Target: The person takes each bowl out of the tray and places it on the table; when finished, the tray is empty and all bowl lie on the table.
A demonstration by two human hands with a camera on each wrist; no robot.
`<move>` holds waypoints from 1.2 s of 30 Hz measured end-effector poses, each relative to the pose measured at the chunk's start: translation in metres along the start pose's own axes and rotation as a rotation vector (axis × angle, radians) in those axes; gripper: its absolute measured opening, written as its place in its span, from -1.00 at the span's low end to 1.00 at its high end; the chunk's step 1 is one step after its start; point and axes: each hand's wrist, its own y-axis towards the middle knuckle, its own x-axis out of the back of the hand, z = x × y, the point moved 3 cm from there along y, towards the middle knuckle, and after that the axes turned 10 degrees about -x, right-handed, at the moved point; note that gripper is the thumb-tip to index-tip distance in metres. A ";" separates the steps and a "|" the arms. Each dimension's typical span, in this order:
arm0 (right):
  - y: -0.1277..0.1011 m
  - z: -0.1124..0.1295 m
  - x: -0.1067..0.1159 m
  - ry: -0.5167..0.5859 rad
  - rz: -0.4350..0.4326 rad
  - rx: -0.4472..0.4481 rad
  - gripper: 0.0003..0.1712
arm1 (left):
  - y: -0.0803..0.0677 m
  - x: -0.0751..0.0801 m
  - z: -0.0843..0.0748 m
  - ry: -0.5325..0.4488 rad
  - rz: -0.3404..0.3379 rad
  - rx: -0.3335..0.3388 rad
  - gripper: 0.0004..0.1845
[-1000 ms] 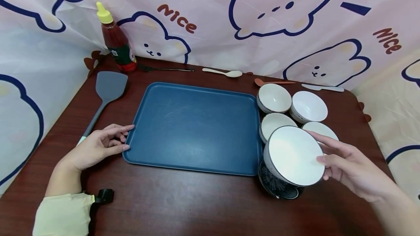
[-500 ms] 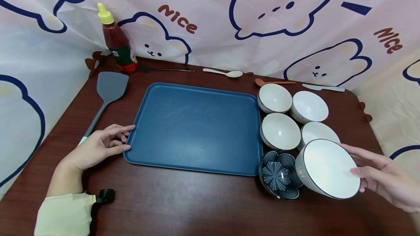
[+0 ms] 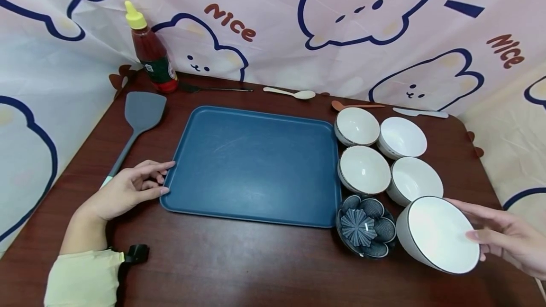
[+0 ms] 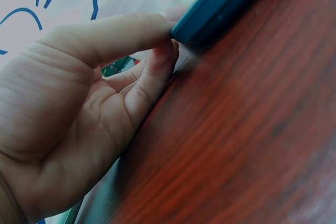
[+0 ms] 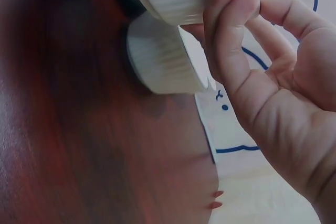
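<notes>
On the dark worktop (image 3: 256, 269), the blue tray (image 3: 251, 165) has the left hand (image 3: 123, 191) resting at its corner, fingers relaxed. The right hand (image 3: 507, 240) grips a tilted white bowl (image 3: 439, 240) by its rim beside the patterned dish (image 3: 364, 225); likely glazed, slippery, breakable, so a rim-and-wall pinch suits it.

I am seeing a sauce bottle (image 3: 151, 53), grey spatula (image 3: 138, 120) and cream spoon (image 3: 292, 93) lying along the table's (image 3: 239, 264) far side.

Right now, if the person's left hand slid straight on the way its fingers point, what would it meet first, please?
The left hand already has fingertips at the blue tray, at its near left corner; going on would likely push the tray.
</notes>
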 end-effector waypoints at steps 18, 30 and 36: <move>0.008 -0.028 0.010 -0.033 0.024 -0.108 -0.25 | -0.003 0.002 0.002 0.000 -0.010 0.020 -0.40; 0.004 -0.036 -0.002 -0.035 0.034 -0.129 -0.26 | 0.001 0.000 0.003 -0.006 0.009 -0.005 -0.40; -0.003 -0.037 -0.010 -0.191 -0.093 -0.154 -0.28 | 0.000 0.000 0.005 0.004 0.001 0.032 -0.41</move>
